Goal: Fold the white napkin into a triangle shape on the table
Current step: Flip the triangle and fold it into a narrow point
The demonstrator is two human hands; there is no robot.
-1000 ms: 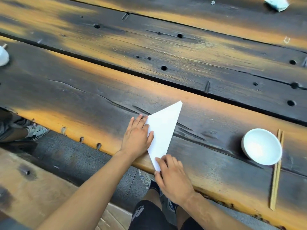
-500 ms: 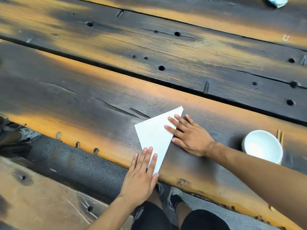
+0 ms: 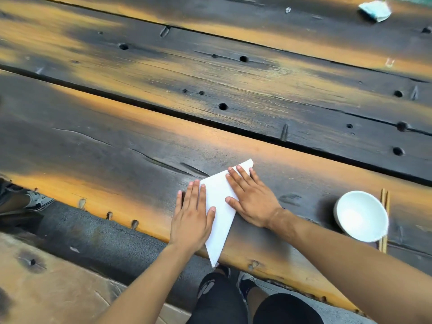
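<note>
- The white napkin [image 3: 219, 206] lies flat on the dark, worn wooden table [image 3: 117, 160], folded into a long triangle, close to the table's near edge.
- One point of the triangle sticks out just past the near edge; the opposite end reaches toward the middle of the nearest plank, and its tip looks blunt or slightly turned.
- The left hand [image 3: 191, 218] rests palm down with the fingers stretched out and held together; its grip is wide and flat, closing on nothing, and it presses the napkin's left side, partly on the paper and partly on the wood.
- The right hand [image 3: 252, 199] also lies palm down, fingers spread, pressing on the napkin's right edge and far end; its grip is likewise wide and flat, grasping nothing.
- The two hands sit near each other with a strip of bare napkin between them.
- A white bowl [image 3: 361, 216] stands on the table to the right, well apart from the napkin, also near the near edge.
- A pair of wooden chopsticks [image 3: 384, 220] lies just beside the bowl on its right, partly hidden behind it.
- A crumpled pale wrapper [image 3: 375, 10] lies near the table's far right corner.
</note>
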